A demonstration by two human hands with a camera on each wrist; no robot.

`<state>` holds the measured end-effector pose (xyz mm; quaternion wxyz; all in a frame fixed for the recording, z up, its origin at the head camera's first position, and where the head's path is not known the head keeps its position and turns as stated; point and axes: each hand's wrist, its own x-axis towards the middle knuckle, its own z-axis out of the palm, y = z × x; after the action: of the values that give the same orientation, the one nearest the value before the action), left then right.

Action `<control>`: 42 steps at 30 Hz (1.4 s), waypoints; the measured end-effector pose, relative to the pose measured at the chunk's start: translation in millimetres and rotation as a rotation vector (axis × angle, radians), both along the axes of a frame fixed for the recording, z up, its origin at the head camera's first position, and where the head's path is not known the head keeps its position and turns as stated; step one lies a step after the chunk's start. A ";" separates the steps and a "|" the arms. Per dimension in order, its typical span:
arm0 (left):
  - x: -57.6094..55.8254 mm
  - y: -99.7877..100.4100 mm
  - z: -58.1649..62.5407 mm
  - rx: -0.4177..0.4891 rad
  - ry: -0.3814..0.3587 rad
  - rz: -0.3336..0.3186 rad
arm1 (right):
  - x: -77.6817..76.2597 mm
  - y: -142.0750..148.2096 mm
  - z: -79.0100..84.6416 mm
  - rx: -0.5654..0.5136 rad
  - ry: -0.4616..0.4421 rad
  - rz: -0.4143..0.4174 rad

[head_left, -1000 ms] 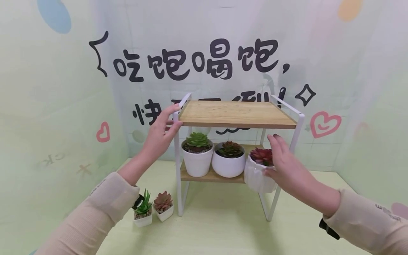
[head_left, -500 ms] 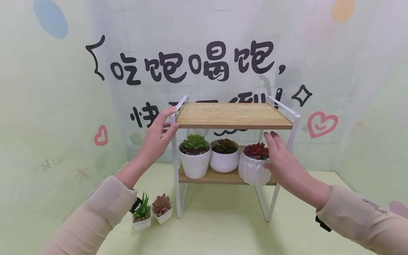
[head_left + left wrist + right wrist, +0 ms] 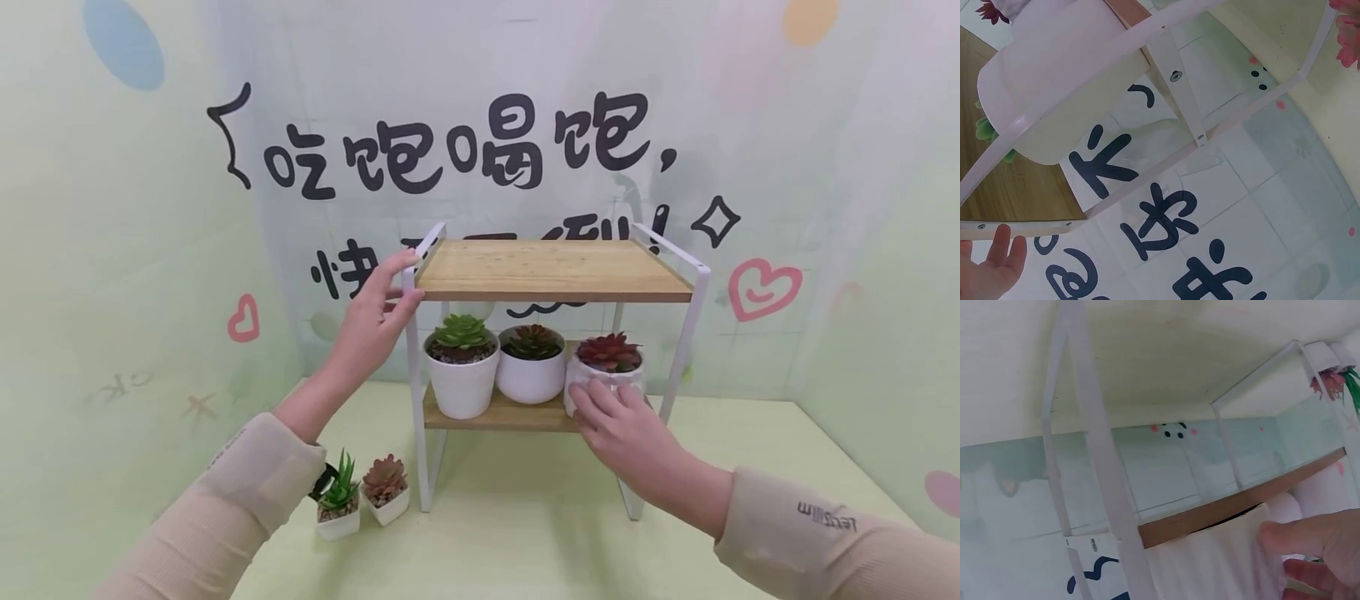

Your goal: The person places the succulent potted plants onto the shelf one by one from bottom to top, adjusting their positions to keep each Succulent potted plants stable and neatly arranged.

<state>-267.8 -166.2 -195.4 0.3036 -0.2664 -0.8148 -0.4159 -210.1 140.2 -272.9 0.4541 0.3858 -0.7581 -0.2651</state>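
In the head view, my left hand (image 3: 375, 304) grips the upper left corner of a two-tier shelf rack (image 3: 555, 271), thumb at the board's front edge and fingers over the white frame. My right hand (image 3: 630, 437) presses its fingertips against the front of a white ribbed pot (image 3: 573, 379) holding a red succulent (image 3: 609, 352). That pot stands at the right end of the lower shelf. In the right wrist view, the thumb (image 3: 1291, 534) touches the pot's side near the wooden shelf edge (image 3: 1241, 503). The hand hides much of the pot's front.
Left on the lower shelf are a white pot (image 3: 461, 387) with a green succulent and a round white pot (image 3: 531, 381) with a dark succulent. Two small potted plants, one spiky green (image 3: 339, 492), one reddish (image 3: 386, 483), stand left of the rack. A printed backdrop (image 3: 480, 50) rises behind.
The ribbed pot has moved back onto the lower shelf, no longer jutting out in front. My right hand has shifted from its right side to its front. The left hand keeps its place.
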 end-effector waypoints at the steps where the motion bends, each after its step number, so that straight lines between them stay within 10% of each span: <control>1: -0.2 -0.1 -0.2 -0.001 -0.003 -0.001 | -1.5 0.9 -1.0 0.010 0.007 -0.009; 27: 0.9 0.3 -0.3 0.000 0.004 0.004 | -25.6 23.3 -8.3 0.036 -0.005 -0.036; 42: -2.2 0.4 -3.6 0.008 0.028 0.001 | 24.8 -12.6 -3.6 -0.072 -0.249 0.189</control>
<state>-270.0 -165.8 -199.0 0.3163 -0.2708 -0.8088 -0.4153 -185.3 127.5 -276.5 0.3930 0.4688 -0.7778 -0.1440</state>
